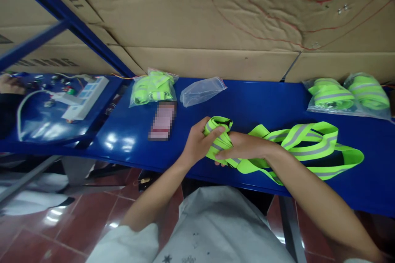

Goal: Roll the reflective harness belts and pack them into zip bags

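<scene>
Between my two hands is a rolled bundle of neon yellow-green reflective strap (pixel 217 124) with a grey stripe. My left hand (pixel 199 139) is closed round its left side, thumb on top. My right hand (pixel 245 146) grips the strap on the bundle's right side, fingers wrapped over it. From the bundle a loose length of the same strap (pixel 321 141) trails right and lies in loops on the blue table, partly behind my right forearm. The fingers under the bundle are mostly hidden.
Behind my hands lie a clear plastic bag (pixel 202 91) and a bag of yellow-green straps (pixel 154 86). A blurred-out phone-like rectangle (pixel 162 121) rests left. Two bagged strap rolls (pixel 331 94) sit back right. At far left, a person's hand (pixel 11 85) is near a power strip (pixel 86 98).
</scene>
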### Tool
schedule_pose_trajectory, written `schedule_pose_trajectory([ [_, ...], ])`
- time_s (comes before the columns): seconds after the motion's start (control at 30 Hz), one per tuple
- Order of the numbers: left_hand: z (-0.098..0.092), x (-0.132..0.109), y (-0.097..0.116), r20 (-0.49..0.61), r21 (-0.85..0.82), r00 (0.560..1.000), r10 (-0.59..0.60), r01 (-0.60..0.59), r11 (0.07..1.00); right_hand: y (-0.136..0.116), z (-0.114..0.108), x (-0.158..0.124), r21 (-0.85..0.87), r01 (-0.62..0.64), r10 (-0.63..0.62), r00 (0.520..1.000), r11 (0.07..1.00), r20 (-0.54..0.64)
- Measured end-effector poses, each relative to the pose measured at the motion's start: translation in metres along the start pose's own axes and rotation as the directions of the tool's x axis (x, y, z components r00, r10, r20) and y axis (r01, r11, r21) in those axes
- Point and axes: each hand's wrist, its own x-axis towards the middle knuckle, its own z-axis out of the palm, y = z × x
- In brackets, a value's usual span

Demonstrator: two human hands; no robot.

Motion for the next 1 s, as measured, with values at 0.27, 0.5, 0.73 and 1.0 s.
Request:
schedule_pose_trajectory([
  [0.27,-0.015,0.004,0.010,0.020,-0.124,0.993,-0.113,0.114,0.986,-0.018,-0.007,-0.014,-0.105,-0.038,0.036,0.999,0.994,-0.025],
  [0.5,-0.016,0.010,0.005,-0.013,-0.132,0.993,-0.121,0.118,0.984,-0.016,-0.004,-0.012,-0.256,-0.186,0.113,0.955,0.949,-0.274],
  [0.73,-0.013,0.011,0.014,0.014,-0.188,0.994,-0.109,0.110,0.976,-0.019,-0.017,-0.023,-0.271,-0.087,0.025,0.974,0.959,-0.227],
  [1.0,0.002,0.006,0.006,0.389,-0.469,0.850,-0.356,0.515,0.718,-0.025,-0.014,-0.031,-0.101,0.049,-0.058,0.995,0.994,-0.086],
])
